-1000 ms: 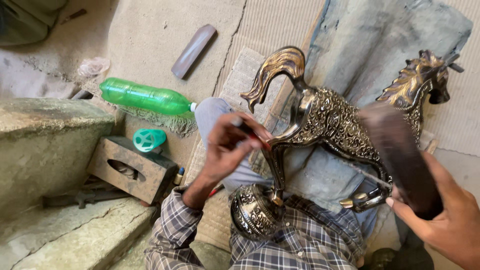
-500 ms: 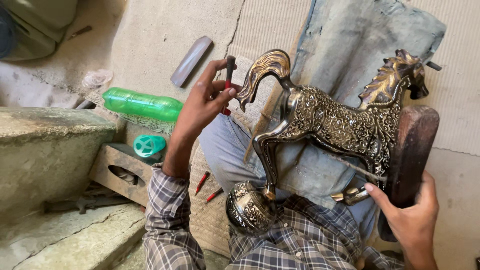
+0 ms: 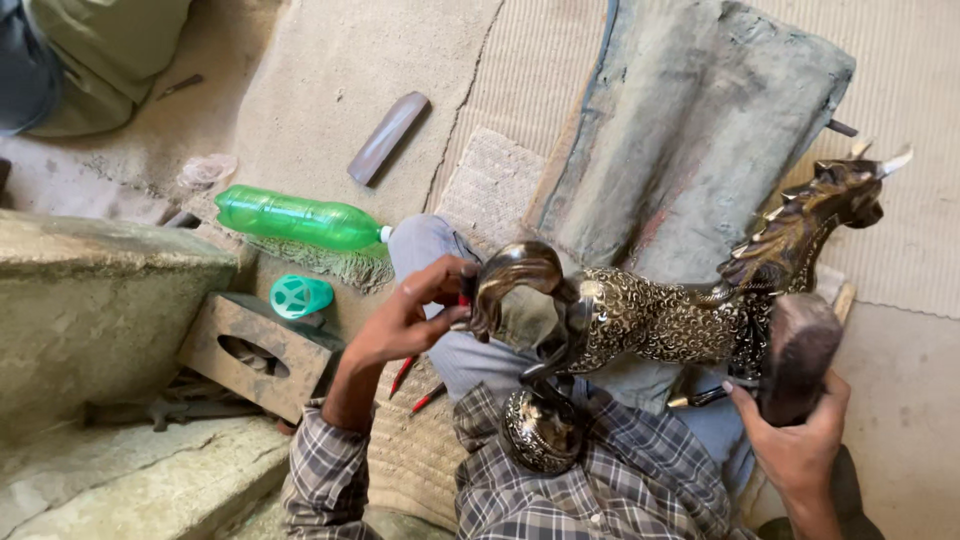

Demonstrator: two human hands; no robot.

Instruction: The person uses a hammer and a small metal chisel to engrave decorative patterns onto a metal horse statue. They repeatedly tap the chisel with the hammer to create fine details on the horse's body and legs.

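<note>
An ornate brass horse figure (image 3: 660, 318) lies across my lap, its curled tail (image 3: 515, 285) toward my left hand and its head (image 3: 820, 200) at the right. Its round base (image 3: 540, 430) rests against my checked shirt. My left hand (image 3: 410, 318) is closed on a small red-handled tool, its tip at the tail. My right hand (image 3: 795, 445) grips a dark wooden mallet (image 3: 800, 350) upright beside the horse's chest.
A green plastic bottle (image 3: 300, 218), a teal lid (image 3: 300, 296) and a slotted wooden block (image 3: 255, 350) lie to the left beside a stone slab (image 3: 90, 300). Two red-handled tools (image 3: 415, 385) lie on the woven mat. A dark flat bar (image 3: 388, 137) and grey cloth (image 3: 690, 130) lie beyond. Another person's clothing (image 3: 90, 50) shows top left.
The horse has swung lower and to the right, tail now nearest me. My left hand dropped from above the tail to beside it. The mallet stays in my right hand.
</note>
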